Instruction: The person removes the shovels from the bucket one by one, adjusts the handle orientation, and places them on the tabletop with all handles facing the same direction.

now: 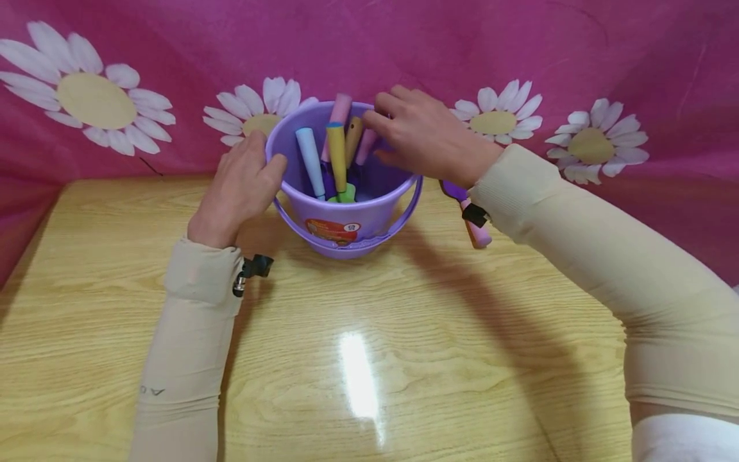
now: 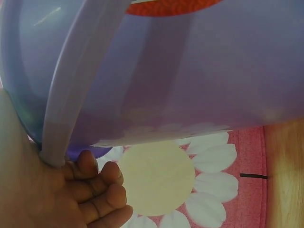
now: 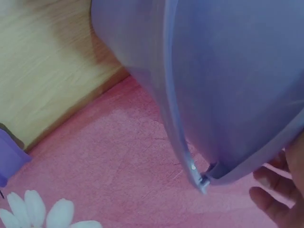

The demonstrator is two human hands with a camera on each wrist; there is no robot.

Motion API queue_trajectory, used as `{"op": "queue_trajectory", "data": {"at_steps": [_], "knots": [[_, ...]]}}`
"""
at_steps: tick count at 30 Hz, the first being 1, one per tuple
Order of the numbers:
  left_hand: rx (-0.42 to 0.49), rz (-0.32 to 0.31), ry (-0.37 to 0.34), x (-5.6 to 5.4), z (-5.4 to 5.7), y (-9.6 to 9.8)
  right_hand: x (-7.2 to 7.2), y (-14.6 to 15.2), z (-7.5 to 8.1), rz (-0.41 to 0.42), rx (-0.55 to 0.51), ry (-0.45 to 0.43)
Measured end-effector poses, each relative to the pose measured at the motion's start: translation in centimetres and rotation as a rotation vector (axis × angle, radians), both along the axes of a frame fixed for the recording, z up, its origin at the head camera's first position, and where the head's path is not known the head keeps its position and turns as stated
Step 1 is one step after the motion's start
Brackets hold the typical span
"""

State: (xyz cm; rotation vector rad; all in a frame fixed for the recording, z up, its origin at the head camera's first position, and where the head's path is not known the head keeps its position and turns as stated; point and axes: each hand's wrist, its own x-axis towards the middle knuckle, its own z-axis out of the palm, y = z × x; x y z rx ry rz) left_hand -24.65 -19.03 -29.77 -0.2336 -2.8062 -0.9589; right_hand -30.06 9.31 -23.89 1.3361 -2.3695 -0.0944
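A purple bucket (image 1: 346,224) stands against the curtain, its handle hanging over a red label. My left hand (image 1: 239,183) grips its left rim, thumb at the inner edge; curled fingers (image 2: 102,185) show outside it in the left wrist view. Over the right rim hovers my right hand (image 1: 424,135), its fingers loosely bent and apart. Upright in the bucket are a light blue handle (image 1: 310,160), a yellow handle (image 1: 337,154), a brown handle (image 1: 353,138) and two pink handles, one blurred (image 1: 340,109). Green and dark purple parts lie lower down.
Right of the bucket, a small toy tool with a pink handle (image 1: 476,231) and purple head lies on the wooden table (image 1: 323,308). The magenta curtain (image 1: 369,38) with white daisies hangs close behind the bucket.
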Motion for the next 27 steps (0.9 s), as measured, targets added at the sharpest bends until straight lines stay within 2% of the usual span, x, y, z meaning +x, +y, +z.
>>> {"op": "queue_trajectory", "data": {"at_steps": [4, 10, 16, 22, 27], "knots": [[0.008, 0.002, -0.012, 0.0, 0.1, 0.1, -0.6, -1.2, 0.2, 0.057, 0.045, 0.022], [0.017, -0.008, -0.034, -0.1, 0.4, 0.2, -1.1, -2.6, 0.4, 0.035, 0.079, 0.009], [0.004, -0.016, -0.019, -0.4, 0.5, 0.3, -1.5, -3.6, 0.4, 0.047, 0.105, 0.019], [0.013, -0.016, -0.061, 0.0, 0.4, 0.1, -1.6, -4.7, -0.3, 0.116, 0.111, 0.009], [0.006, -0.017, -0.023, 0.0, 0.1, -0.1, -1.7, -5.2, -1.0, 0.133, 0.124, -0.006]]}}
